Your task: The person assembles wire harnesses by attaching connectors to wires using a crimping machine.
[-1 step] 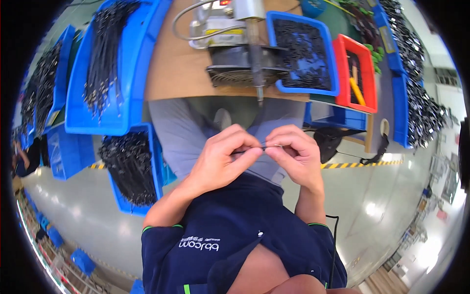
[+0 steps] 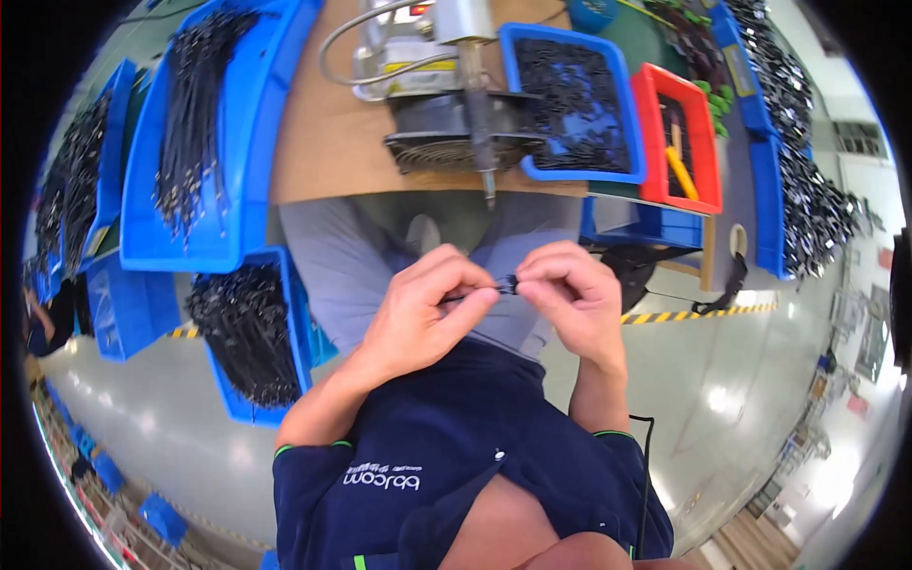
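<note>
Over my lap, my left hand [image 2: 426, 309] pinches a thin black cable [image 2: 456, 298] between thumb and forefinger, its end pointing toward the right hand. My right hand [image 2: 575, 294] grips a small black piece [image 2: 511, 284] in its fingertips, right at the cable's end. Whether that piece sits around the cable or merely touches it, I cannot tell. Above the hands, a hot-air or soldering type tool [image 2: 478, 114] with a slim metal tip points down past the table's front edge.
A black fan [image 2: 427, 152] stands on the brown tabletop [image 2: 323, 152]. To its right are a blue tray [image 2: 638, 133] of small black parts and a red bin [image 2: 711, 142] with a yellow-handled tool [image 2: 680, 173]. Black cables fill blue bins [image 2: 252, 161] at left.
The small black piece now shows at my right fingertips, where a thin pale tip was seen before. Both hands stay close together; the whole view has shifted slightly.
</note>
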